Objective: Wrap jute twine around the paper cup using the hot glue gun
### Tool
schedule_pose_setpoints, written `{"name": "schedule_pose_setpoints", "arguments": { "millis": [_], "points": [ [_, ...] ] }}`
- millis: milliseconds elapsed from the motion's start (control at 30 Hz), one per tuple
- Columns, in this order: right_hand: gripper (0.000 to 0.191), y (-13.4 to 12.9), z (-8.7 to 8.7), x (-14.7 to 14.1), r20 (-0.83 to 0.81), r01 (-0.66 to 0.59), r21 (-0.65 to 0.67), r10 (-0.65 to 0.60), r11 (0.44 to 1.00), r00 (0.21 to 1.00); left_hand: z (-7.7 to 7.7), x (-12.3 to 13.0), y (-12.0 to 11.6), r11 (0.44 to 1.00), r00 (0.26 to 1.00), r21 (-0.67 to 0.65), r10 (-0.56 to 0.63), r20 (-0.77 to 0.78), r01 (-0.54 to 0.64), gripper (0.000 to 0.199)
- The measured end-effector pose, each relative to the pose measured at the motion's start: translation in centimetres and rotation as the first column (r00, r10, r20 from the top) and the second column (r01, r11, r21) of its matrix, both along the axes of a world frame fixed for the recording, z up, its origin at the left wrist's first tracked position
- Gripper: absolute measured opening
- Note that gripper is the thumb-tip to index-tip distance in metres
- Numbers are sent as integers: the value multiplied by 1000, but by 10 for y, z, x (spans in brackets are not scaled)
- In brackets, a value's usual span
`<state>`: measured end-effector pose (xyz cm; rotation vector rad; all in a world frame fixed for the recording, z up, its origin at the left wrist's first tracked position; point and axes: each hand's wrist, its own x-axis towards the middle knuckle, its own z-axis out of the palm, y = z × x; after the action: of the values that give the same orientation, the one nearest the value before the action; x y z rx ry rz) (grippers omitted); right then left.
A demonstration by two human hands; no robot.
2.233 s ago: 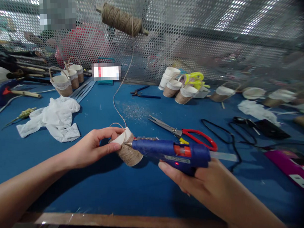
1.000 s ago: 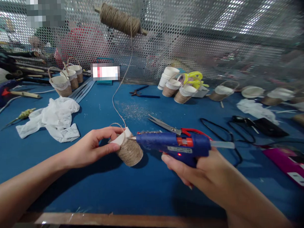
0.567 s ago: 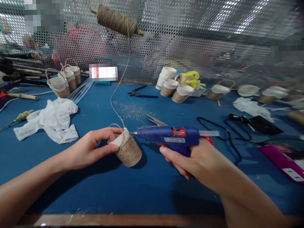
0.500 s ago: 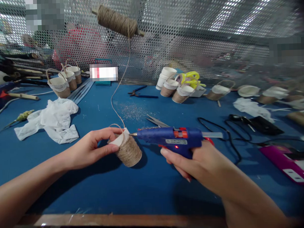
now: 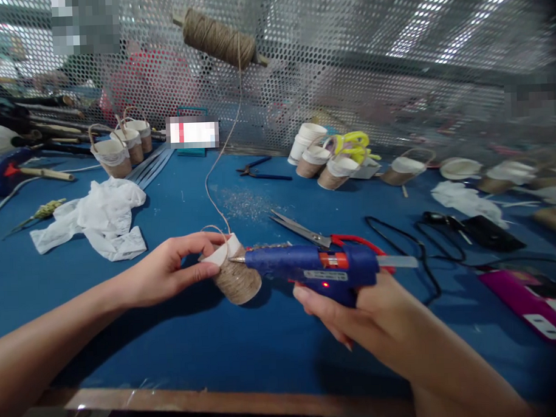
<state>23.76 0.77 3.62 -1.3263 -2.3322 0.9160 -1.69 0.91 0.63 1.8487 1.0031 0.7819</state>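
Tilted over the blue table, a paper cup [image 5: 238, 278] is wrapped in brown twine below a bare white rim. My left hand [image 5: 188, 260] pinches that rim between thumb and fingers. Twine [image 5: 218, 204] runs from the cup up to a spool [image 5: 218, 39] in front of the mesh. In my right hand [image 5: 354, 309] is a blue hot glue gun [image 5: 302, 265] with a lit red light and a glue stick at its back. Its metal nozzle points left and appears to touch the cup's wrapped side just under the rim.
Scissors [image 5: 306, 229] with red handles lie behind the glue gun, and pliers [image 5: 265, 171] farther back. White lace [image 5: 96, 218] is heaped at left. Twine-wrapped cups [image 5: 111, 159] stand at back left, others [image 5: 336, 173] at back right. A purple power strip [image 5: 521, 303] with black cables is at right.
The glue gun has moved down, its nozzle passing from the cup's rim to the twine below, and the scissors' red handles now show behind it. My left hand still holds the cup.
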Motion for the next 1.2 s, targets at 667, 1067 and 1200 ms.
{"name": "schedule_pose_setpoints", "arguments": {
  "millis": [667,1067,1200],
  "points": [
    [33,26,0,3,-120,117,-273,-154,955,981,-1,-1,0,1000,1000,-2,-6,-6,6,14],
    [25,117,-14,6,-22,614,-1,-614,789,789,-6,-2,2,994,1000,113,0,-15,2,12],
    [29,145,-29,1,104,617,27,-616,787,781,-8,-2,2,995,1000,101,-6,-2,7,14]
  ]
}}
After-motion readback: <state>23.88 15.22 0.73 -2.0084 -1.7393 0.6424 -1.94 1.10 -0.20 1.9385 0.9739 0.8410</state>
